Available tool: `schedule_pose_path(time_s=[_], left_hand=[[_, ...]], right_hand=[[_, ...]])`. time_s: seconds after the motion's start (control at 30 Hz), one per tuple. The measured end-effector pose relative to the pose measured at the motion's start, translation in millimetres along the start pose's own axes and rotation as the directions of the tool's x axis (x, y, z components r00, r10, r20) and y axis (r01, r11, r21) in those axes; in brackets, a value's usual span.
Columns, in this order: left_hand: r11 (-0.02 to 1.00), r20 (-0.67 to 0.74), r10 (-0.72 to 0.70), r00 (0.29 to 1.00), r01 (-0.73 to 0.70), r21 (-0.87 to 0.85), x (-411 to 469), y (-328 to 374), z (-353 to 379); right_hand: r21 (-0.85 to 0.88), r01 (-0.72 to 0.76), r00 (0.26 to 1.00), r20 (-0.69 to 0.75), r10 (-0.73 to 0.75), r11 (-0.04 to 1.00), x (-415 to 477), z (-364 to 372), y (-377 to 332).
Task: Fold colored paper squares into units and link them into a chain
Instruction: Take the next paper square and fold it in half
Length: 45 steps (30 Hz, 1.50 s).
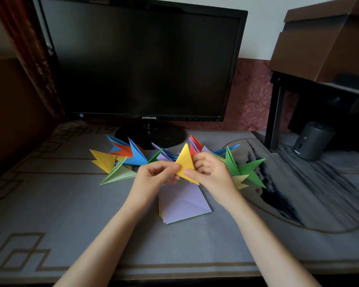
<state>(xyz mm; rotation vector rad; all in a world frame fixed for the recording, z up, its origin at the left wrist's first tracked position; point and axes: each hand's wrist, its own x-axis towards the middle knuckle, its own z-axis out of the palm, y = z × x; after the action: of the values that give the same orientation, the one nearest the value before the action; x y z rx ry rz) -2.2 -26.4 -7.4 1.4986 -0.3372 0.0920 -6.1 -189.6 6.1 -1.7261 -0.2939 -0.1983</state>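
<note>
Item: yellow folded unit [185, 162], held above the desk [71, 204] — left hand [153, 172] and right hand [207, 168] each pinch an edge. Light, creasable; hold at folds.

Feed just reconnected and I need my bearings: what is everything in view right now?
monitor: one, black, at the back.
table cover: one, grey, patterned.
folded units: many, overlapping; blue, orange, red, yellow, green, lilac; arc on the table cover before the monitor.
paper stack: one, lilac on top, centre.
yellow folded unit: one, yellow, held above the paper stack.
cardboard box: one, brown, upper right.
cylinder: one, dark grey, right.
left hand: one, pinches the yellow folded unit.
right hand: one, pinches it too.
</note>
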Motion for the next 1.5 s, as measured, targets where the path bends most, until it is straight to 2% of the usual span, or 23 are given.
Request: schedule_pose_path(time_s=[0.3,0.6,0.83,1.03,1.2,1.37,1.43,1.5], left_hand=[[0.994,0.051,0.007,0.999,-0.012,0.109,-0.2,-4.3,1.6],[0.992,0.066,0.003,0.998,-0.012,0.124,-2.3,-4.1,2.1],[0.988,0.010,-0.106,0.994,0.106,-0.114,-4.3,1.6,5.1],[0.972,-0.116,-0.153,0.981,0.129,-0.195,-2.8,1.3,2.5],[0.947,-0.126,-0.196,0.973,0.154,-0.282,-1.9,2.4,0.8],[0.971,-0.164,-0.132,0.978,0.094,-0.221,-1.6,3.2,-1.3],[0.983,-0.161,-0.085,0.983,0.056,-0.177,-1.7,3.5,-1.2],[0.989,-0.141,-0.059,0.988,0.038,-0.145,-1.4,4.3,-0.5]], right_hand=[[0.106,-0.045,0.997,-0.055,0.051,0.993,4.1,-3.7,-13.5],[0.174,-0.101,0.990,-0.083,0.116,0.980,2.4,-2.2,-10.5],[0.266,-0.081,0.964,-0.223,0.143,0.961,4.4,13.3,-4.3],[0.316,-0.042,0.948,-0.288,0.137,0.948,0.1,37.0,-1.6],[0.281,-0.011,0.946,-0.308,0.101,0.960,1.4,34.8,-1.2],[0.216,-0.075,0.963,-0.239,0.127,0.974,1.3,24.4,2.3],[0.170,-0.076,0.983,-0.154,0.103,0.983,2.2,16.2,1.2],[0.054,-0.049,0.997,-0.055,0.052,0.997,4.3,7.0,-0.2]])
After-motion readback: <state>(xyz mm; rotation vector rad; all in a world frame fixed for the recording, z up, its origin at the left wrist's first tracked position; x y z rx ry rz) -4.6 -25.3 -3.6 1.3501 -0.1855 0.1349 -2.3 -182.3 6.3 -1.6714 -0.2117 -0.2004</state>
